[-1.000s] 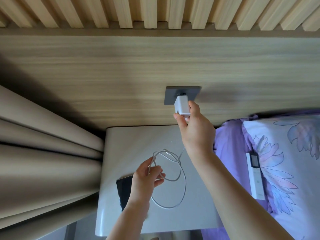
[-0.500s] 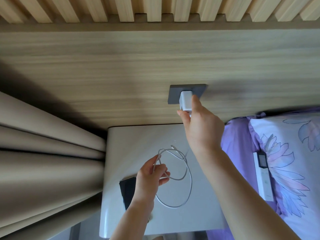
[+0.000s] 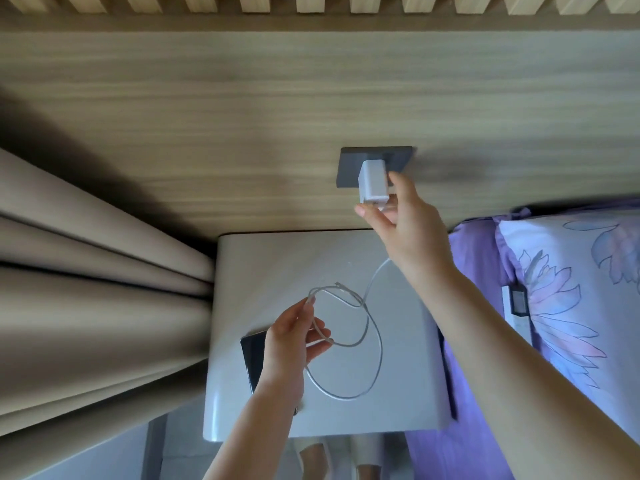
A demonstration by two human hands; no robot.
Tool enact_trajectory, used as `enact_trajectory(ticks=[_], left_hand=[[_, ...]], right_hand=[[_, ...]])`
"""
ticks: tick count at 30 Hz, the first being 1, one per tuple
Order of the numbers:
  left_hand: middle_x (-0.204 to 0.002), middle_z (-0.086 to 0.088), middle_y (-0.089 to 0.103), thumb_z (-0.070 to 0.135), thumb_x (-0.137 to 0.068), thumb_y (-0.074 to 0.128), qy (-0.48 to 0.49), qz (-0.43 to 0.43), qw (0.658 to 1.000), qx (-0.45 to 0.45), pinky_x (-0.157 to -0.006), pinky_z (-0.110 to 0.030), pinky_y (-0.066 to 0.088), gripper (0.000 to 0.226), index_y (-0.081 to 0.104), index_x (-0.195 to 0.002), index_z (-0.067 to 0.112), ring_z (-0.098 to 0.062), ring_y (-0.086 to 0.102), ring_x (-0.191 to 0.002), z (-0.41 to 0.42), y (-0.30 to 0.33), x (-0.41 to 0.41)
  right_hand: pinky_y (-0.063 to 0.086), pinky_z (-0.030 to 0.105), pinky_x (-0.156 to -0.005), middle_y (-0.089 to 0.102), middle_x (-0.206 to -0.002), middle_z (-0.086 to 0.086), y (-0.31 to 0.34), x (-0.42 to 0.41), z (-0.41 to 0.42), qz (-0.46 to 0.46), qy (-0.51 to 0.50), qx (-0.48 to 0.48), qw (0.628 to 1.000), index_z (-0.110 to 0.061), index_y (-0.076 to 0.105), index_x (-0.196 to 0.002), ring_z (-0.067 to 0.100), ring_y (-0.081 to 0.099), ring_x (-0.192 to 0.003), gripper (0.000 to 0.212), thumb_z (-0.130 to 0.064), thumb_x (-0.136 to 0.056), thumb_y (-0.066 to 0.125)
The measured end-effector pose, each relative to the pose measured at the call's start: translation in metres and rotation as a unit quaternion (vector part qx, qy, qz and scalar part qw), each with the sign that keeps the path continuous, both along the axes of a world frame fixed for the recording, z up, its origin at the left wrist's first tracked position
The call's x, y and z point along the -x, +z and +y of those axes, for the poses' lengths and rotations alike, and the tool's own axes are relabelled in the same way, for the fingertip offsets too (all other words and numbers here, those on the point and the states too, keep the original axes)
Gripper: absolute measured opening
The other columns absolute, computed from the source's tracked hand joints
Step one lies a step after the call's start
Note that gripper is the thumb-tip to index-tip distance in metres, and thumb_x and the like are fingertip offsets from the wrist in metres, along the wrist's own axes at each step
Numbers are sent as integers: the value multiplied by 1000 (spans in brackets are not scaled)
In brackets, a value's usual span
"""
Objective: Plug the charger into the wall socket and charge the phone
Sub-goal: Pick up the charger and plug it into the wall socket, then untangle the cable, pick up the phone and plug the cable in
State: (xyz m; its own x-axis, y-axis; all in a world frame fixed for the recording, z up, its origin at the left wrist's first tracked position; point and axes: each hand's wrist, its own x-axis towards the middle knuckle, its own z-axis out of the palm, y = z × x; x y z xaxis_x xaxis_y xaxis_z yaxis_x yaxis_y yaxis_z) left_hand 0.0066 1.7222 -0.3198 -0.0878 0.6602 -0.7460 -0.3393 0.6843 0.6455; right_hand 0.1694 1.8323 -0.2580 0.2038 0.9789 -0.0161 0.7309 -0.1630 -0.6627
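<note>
Head view is showing the white charger [image 3: 371,180] sitting against the dark grey wall socket [image 3: 349,168] on the wood-panelled wall, its body standing out from the plate as though the pins are already in; whether it is fully seated is hard to tell from this angle. The right hand [image 3: 408,226] is reaching up to it, its grip loosely spread, with fingertips [image 3: 363,211] touching the charger's lower end where the white cable [image 3: 375,344] is leaving it. That cable is hanging down and looping over the pale bedside worktop [image 3: 270,258]. The left hand [image 3: 291,344] is pinching one loop of the cable between thumb and fingers, and the free plug end appears to be poking up near the top of the loop, not connected to anything. The black phone [image 3: 252,358] is lying on the worktop's left edge, partly hidden under the left hand. Judging by this, the socket step is looking nearly or wholly done, while plugging the cable's free end into the phone is yet to be done.
</note>
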Motion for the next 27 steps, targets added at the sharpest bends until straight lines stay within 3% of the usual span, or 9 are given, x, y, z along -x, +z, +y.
enact_trajectory(ticks=[3, 6, 9, 12, 15, 19, 23, 27], left_hand=[[-54, 1, 59, 21, -93, 55, 28, -32, 999, 28, -50, -24, 53, 16, 70, -90, 15, -11, 61, -50, -14, 4, 3], [-52, 0, 59, 20, -94, 53, 30, -63, 996, 57, -46, -23, 52, 18, 69, -93, 11, -10, 59, -46, -29, 7, 6], [-52, -1, 62, 21, -94, 54, 2, -45, 997, 69, -42, -21, 50, 18, 69, -93, 10, -11, 61, -45, -48, 7, 8], [-63, -2, 63, 21, -90, 61, -26, 11, 998, 64, -42, -21, 49, 16, 67, -100, 11, -13, 59, -43, -68, 6, 9], [-70, -1, 65, 8, -87, 63, -30, 3, 999, 42, -48, -20, 52, 20, 66, -106, 12, -11, 61, -51, -84, 7, 9], [-68, 2, 71, 0, -87, 60, -2, -13, 999, 36, -55, -19, 54, 21, 68, -102, 13, -10, 66, -59, -99, 10, 10], [-71, 2, 71, 2, -88, 59, -6, -1, 1000, 30, -57, -19, 55, 18, 70, -97, 13, -11, 65, -63, -107, 14, 1], [-72, -1, 64, 6, -90, 59, -50, 36, 998, 17, -54, -19, 54, 17, 70, -102, 8, -10, 63, -60, -111, 18, -13]], right_hand=[[44, 14, -75, 68, -87, -9, -20, -7, -44, 151, 12, 81, 985, -18, 51, -119, -4, 63, -82, 40, -34, -85, 63], [47, 22, -85, 71, -88, -2, -45, -7, -102, 304, -11, 187, 934, -18, 58, -104, 14, 68, -93, 22, -14, -84, 66], [51, 19, -80, 74, -78, -5, -49, -10, -145, 404, -54, 208, 889, -19, 67, -86, 10, 66, -82, 8, -12, -83, 66], [59, 32, -77, 66, -92, 1, -45, -15, -170, 509, -65, 221, 829, -15, 65, -82, 15, 68, -85, 13, -2, -83, 63], [59, 29, -69, 63, -106, 5, -41, -18, -189, 553, -65, 234, 797, -6, 59, -101, 22, 71, -95, 25, 13, -86, 52], [60, 30, -78, 74, -104, 7, -38, -32, -205, 616, -144, 200, 748, -8, 55, -120, 23, 68, -104, 42, 17, -88, 43], [59, 28, -80, 74, -108, -6, -33, -47, -215, 603, -140, 186, 763, -14, 52, -127, 8, 65, -108, 46, 11, -90, 42], [60, 35, -77, 73, -110, -1, -25, -57, -216, 629, -148, 166, 745, -15, 57, -119, 22, 68, -105, 34, 2, -93, 44]])
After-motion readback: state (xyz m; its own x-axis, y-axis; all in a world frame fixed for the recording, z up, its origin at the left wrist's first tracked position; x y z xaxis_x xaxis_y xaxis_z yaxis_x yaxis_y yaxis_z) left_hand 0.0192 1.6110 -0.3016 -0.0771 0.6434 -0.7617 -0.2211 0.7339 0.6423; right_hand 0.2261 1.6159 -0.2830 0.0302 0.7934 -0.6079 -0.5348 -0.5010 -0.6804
